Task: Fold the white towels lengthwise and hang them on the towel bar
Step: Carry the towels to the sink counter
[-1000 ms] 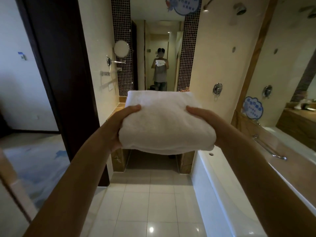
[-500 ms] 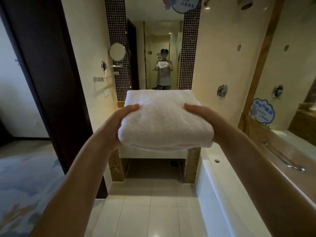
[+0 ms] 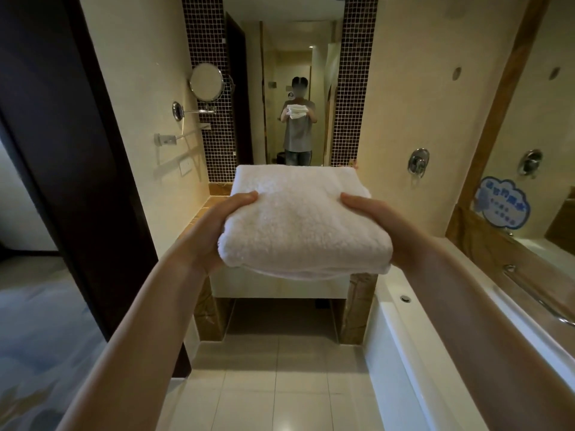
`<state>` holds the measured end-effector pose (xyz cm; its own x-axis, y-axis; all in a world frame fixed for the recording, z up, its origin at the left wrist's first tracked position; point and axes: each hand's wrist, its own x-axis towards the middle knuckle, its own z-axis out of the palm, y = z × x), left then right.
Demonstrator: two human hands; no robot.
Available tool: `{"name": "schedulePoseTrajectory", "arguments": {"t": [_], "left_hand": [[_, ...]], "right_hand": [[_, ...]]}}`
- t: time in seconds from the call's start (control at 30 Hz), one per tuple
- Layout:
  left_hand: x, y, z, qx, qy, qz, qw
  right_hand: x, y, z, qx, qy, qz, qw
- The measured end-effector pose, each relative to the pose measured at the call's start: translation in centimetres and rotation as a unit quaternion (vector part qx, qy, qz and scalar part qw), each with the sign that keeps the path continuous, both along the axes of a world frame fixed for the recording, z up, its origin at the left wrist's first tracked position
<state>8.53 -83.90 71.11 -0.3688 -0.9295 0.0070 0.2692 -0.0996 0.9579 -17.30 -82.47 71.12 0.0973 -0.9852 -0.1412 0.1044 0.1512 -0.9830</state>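
Above the tiled floor (image 3: 280,384) | folded white towel (image 3: 301,219) held level at chest height | left hand (image 3: 214,231) grip clamps its left edge | right hand (image 3: 385,225) grip clamps its right edge | bathtub (image 3: 404,353) at right

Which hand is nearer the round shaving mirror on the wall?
Left. The left hand grips the folded towel's left edge, below the round mirror on the left wall. The right hand grips the opposite edge, farther away.
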Motion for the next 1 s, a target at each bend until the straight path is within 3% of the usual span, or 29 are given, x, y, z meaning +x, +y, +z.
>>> {"name": "schedulePoseTrajectory", "arguments": {"t": [0.23, 0.6, 1.0], "left_hand": [[0.9, -9.3, 0.0, 0.031, 0.01, -0.013, 0.999], [0.4, -21.7, -0.1, -0.002, 0.005, -0.065, 0.998], [-2.9, -33.9, -0.7, -0.011, -0.012, -0.046, 0.999]], "right_hand": [[0.7, -8.6, -0.1, -0.003, 0.01, -0.027, 1.0], [0.6, -19.2, -0.1, -0.004, -0.005, -0.049, 0.999], [-3.0, -31.7, -0.5, -0.016, -0.008, -0.014, 1.0]]}}
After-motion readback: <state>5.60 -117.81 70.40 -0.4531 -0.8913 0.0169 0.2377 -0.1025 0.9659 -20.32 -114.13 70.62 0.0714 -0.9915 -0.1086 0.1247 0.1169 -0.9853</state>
